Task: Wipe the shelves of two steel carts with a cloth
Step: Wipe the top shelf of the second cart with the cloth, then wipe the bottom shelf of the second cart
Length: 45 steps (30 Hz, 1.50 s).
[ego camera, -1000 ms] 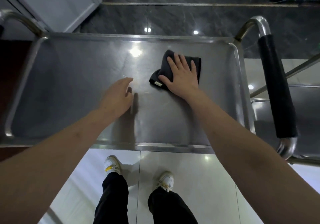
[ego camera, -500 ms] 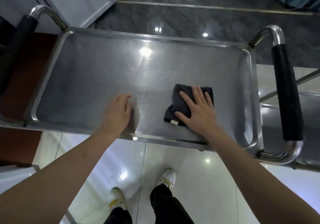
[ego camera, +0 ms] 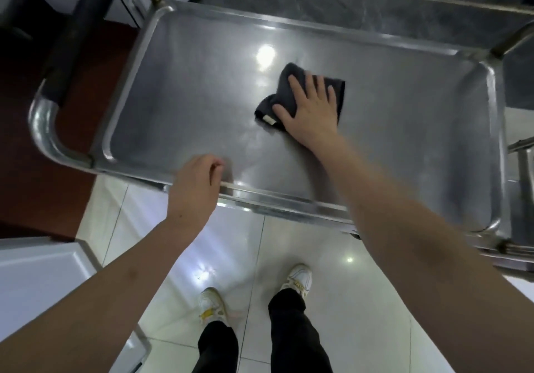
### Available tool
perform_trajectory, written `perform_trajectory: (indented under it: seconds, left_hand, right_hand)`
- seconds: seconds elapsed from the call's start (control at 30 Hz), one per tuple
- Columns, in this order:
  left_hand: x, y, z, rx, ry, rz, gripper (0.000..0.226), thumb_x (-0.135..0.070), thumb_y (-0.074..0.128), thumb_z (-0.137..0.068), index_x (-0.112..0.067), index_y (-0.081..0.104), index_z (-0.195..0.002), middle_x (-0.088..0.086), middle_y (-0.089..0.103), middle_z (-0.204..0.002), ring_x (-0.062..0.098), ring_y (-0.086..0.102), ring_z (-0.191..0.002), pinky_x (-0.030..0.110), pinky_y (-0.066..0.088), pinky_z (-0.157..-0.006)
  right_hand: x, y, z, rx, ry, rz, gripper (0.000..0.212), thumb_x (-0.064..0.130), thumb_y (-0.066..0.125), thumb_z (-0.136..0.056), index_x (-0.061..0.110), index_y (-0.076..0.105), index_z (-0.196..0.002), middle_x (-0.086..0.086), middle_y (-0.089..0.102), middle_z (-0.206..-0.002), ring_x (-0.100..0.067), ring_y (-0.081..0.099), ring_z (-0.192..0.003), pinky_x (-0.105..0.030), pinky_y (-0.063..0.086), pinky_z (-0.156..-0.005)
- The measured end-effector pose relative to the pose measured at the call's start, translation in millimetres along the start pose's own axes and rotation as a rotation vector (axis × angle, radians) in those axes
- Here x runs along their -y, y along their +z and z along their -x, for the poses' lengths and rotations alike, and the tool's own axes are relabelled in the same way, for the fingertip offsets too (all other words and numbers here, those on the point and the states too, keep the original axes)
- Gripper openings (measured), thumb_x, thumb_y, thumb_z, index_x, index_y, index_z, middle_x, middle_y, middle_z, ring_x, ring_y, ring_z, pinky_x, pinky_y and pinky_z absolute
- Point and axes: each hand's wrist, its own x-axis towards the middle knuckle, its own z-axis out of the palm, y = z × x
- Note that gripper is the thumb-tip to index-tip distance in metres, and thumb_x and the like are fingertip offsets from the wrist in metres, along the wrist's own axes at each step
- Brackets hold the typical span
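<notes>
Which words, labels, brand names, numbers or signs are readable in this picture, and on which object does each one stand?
No text can be read.
Small pale tag on the dark cloth under the right hand: too small and blurred to show any print.
White shoes: yellow marks, no legible brand.
Steel cart shelf: no label visible.

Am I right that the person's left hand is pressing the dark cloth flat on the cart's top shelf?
Not quite: the head view shows the right hand pressing the dark cloth flat on the cart's top shelf; the left hand is at its near rim.

Right hand (ego camera: 310,109) flat on cloth (ego camera: 284,84)
</notes>
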Motion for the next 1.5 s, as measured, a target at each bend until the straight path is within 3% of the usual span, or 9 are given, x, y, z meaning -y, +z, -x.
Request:
perform_trajectory:
  seconds: [0.2, 0.37, 0.5, 0.7, 0.83, 0.93, 1.17, 1.37, 1.5]
  left_hand:
    - [39, -11, 39, 0.022, -0.046, 0.026, 0.017, -0.028, 0.049, -0.104, -0.032, 0.066, -0.104, -0.011, 0.058, -0.103, 0.013, 0.056, -0.092, 0.037, 0.052, -0.074]
    - [67, -16, 57, 0.056, -0.066, 0.052, 0.020, -0.031, 0.044, -0.106, -0.029, 0.064, -0.107, -0.009, 0.059, -0.100, 0.016, 0.056, -0.091, 0.042, 0.053, -0.075]
    - [87, -13, 72, 0.080, -0.055, 0.071, 0.023, -0.028, 0.040, -0.107, -0.027, 0.061, -0.117, -0.009, 0.059, -0.112, 0.017, 0.061, -0.094, 0.044, 0.054, -0.079]
    - [116, -8, 95, 0.117, -0.063, 0.065, 0.027, -0.026, 0.038, -0.107, -0.027, 0.060, -0.122, -0.009, 0.060, -0.119, 0.018, 0.061, -0.100, 0.041, 0.053, -0.083]
    - [135, -7, 109, 0.133, -0.091, 0.055, 0.026, -0.025, 0.038, -0.107, -0.027, 0.061, -0.120, -0.006, 0.060, -0.121, 0.020, 0.062, -0.102, 0.042, 0.054, -0.083]
    - [140, -4, 119, 0.136, -0.121, 0.056, 0.026, -0.024, 0.038, -0.106, -0.027, 0.061, -0.117, -0.006, 0.059, -0.126, 0.022, 0.062, -0.104, 0.042, 0.054, -0.083]
    - [143, 7, 137, 0.092, -0.185, 0.069, 0.028, -0.023, 0.038, -0.106, -0.028, 0.061, -0.121, -0.006, 0.062, -0.119, 0.020, 0.061, -0.102, 0.037, 0.051, -0.081]
    - [149, 22, 144, 0.048, -0.233, 0.077, 0.028, -0.021, 0.039, -0.105, -0.026, 0.062, -0.119, -0.007, 0.062, -0.117, 0.019, 0.060, -0.097, 0.033, 0.046, -0.077]
    - [160, 48, 137, 0.034, -0.226, 0.157, 0.022, -0.019, 0.039, -0.105, -0.021, 0.059, -0.113, 0.002, 0.070, -0.094, 0.026, 0.064, -0.086, 0.037, 0.052, -0.068]
  right_hand:
    - [70, 24, 67, 0.076, -0.217, -0.013, 0.082, 0.075, 0.036, -0.098, 0.036, 0.015, -0.167, -0.002, 0.005, -0.177, -0.025, 0.002, -0.162, -0.050, 0.000, -0.130]
    - [64, 35, 127, 0.038, -0.156, -0.127, 0.080, 0.065, 0.050, -0.098, 0.034, 0.022, -0.166, 0.002, 0.017, -0.175, -0.019, 0.010, -0.162, -0.046, 0.006, -0.131]
    - [64, 41, 164, -0.016, -0.115, -0.158, 0.070, 0.067, 0.036, -0.098, 0.035, 0.038, -0.160, 0.004, 0.025, -0.173, -0.019, 0.017, -0.161, -0.047, 0.011, -0.130]
    - [86, 58, 202, -0.109, -0.099, -0.146, 0.049, 0.049, 0.052, -0.105, 0.032, 0.050, -0.151, 0.004, 0.038, -0.167, -0.020, 0.028, -0.157, -0.047, 0.018, -0.128]
    - [107, 65, 208, -0.190, -0.088, -0.146, 0.044, 0.046, 0.055, -0.105, 0.030, 0.057, -0.146, 0.003, 0.050, -0.160, -0.022, 0.039, -0.152, -0.048, 0.025, -0.124]
    - [130, 60, 194, -0.155, -0.117, -0.151, 0.044, 0.047, 0.055, -0.105, 0.028, 0.058, -0.145, 0.003, 0.052, -0.158, -0.022, 0.041, -0.150, -0.046, 0.028, -0.120]
    - [181, 74, 187, -0.125, -0.245, -0.180, 0.045, 0.045, 0.054, -0.106, 0.028, 0.055, -0.148, 0.004, 0.049, -0.160, -0.024, 0.040, -0.150, -0.048, 0.023, -0.124]
    - [160, 96, 232, -0.313, -0.311, -0.276, 0.038, 0.035, 0.063, -0.104, 0.021, 0.064, -0.140, 0.002, 0.061, -0.148, -0.023, 0.051, -0.142, -0.048, 0.036, -0.119]
    - [146, 127, 263, -0.393, -0.280, -0.356, 0.038, 0.033, 0.059, -0.106, 0.019, 0.062, -0.141, 0.003, 0.061, -0.148, -0.020, 0.049, -0.144, -0.045, 0.039, -0.116]
